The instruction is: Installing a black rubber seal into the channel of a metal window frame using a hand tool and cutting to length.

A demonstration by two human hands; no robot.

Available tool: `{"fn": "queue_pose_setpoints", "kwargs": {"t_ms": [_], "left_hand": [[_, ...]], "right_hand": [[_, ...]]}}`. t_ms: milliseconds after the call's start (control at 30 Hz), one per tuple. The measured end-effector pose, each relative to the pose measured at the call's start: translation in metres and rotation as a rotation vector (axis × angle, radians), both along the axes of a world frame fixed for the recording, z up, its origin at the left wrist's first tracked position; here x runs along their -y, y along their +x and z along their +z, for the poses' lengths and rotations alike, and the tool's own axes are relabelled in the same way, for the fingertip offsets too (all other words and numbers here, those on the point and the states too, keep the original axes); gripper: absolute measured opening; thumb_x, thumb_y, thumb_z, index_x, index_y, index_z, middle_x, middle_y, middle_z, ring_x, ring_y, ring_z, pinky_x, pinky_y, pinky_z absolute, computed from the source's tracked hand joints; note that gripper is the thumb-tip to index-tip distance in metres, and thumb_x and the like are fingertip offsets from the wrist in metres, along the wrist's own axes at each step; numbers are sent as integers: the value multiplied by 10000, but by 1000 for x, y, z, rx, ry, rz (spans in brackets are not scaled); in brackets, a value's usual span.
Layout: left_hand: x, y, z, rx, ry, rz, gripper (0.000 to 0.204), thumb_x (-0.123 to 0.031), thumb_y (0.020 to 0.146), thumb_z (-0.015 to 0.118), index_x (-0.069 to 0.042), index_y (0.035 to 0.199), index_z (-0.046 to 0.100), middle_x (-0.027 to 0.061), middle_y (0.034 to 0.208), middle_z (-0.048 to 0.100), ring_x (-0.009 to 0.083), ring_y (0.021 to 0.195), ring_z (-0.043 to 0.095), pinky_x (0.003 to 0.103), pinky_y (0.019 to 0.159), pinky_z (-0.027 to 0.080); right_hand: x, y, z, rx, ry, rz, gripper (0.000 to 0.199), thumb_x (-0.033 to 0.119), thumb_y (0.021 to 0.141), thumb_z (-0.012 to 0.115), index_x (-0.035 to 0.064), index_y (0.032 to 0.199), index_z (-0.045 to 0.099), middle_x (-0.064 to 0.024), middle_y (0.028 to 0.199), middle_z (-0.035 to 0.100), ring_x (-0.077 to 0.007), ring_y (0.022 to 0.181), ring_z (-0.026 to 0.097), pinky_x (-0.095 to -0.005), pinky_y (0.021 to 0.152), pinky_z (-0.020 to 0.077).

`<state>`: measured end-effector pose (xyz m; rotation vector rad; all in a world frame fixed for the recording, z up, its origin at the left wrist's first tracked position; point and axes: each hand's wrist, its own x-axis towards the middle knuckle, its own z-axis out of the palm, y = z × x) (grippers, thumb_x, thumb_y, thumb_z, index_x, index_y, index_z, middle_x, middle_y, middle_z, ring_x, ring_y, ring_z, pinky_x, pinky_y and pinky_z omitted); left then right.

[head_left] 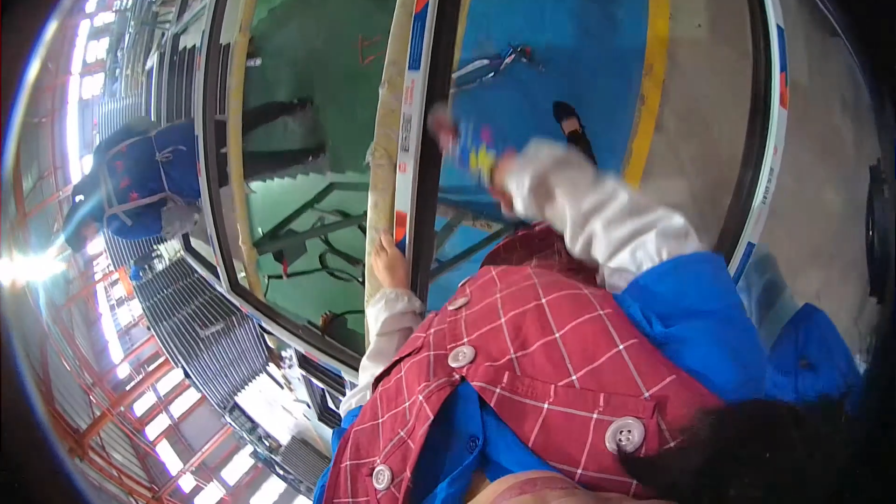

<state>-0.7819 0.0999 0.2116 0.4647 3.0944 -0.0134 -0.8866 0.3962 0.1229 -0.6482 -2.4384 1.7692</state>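
Observation:
A window frame (408, 121) with a dark inner edge and printed white protective film lies before me. My left hand (389, 266) grips its near left bar, beside a pale yellowish padded rail (381, 149). My right hand (504, 182), in a white sleeve cover, is closed over the frame's opening. From it a multicoloured thing (479, 155) reaches toward the left bar; motion smears it too much to name. Its far end looks reddish-brown and is close to the dark inner edge.
A second dark-edged frame (213, 131) lies to the left, with a co-worker in a blue apron (149, 177) beyond it. Through the openings show a blue floor (579, 19) with a yellow stripe (648, 65), a blue-and-black object (495, 65), a black shoe (565, 114) and dark stand legs (317, 233).

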Motion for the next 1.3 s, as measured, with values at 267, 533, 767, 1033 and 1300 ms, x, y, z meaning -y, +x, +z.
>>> {"fn": "queue_pose_setpoints", "kwargs": {"t_ms": [267, 533, 767, 1033, 1300], "left_hand": [[-29, -19, 22, 282, 204, 297, 347, -226, 948, 388, 6, 1190, 480, 263, 1078, 576, 414, 1018, 538, 462, 851, 434], [-244, -196, 52, 405, 629, 260, 385, -280, 966, 342, -81, 1288, 411, 230, 973, 596, 386, 857, 581, 424, 736, 445], [-281, -215, 63, 302, 571, 37, 430, -174, 932, 419, -47, 1339, 358, 234, 1035, 572, 376, 875, 578, 416, 729, 451], [-329, -235, 60, 210, 251, -94, 906, -116, 653, 717, -36, 1399, 209, 231, 1241, 486, 415, 1100, 503, 435, 913, 419], [-329, -241, 59, 191, 211, -193, 979, -81, 606, 706, -54, 1406, 143, 262, 1169, 499, 436, 1036, 524, 447, 858, 449]], "right_hand": [[-138, -170, 8, 36, 128, -140, 425, 435, 880, 492, 55, 1024, 615, -166, 943, 629, -232, 842, 622, -384, 671, 508], [-101, -132, -46, 40, 138, -40, 471, 423, 930, 410, 55, 1191, 547, -159, 1127, 591, -224, 1026, 572, -417, 849, 480], [-188, -190, -9, -130, 305, -139, 268, 350, 858, 520, 82, 854, 533, -125, 689, 578, -305, 599, 586, -426, 474, 410], [-152, -83, 42, 381, -914, 17, 264, 306, 872, 498, 53, 894, 569, -137, 669, 600, -316, 638, 609, -426, 548, 454], [-214, -153, 85, 142, -136, 130, 301, 313, 870, 522, 61, 1011, 606, -121, 929, 635, -235, 808, 631, -417, 650, 491]]}}
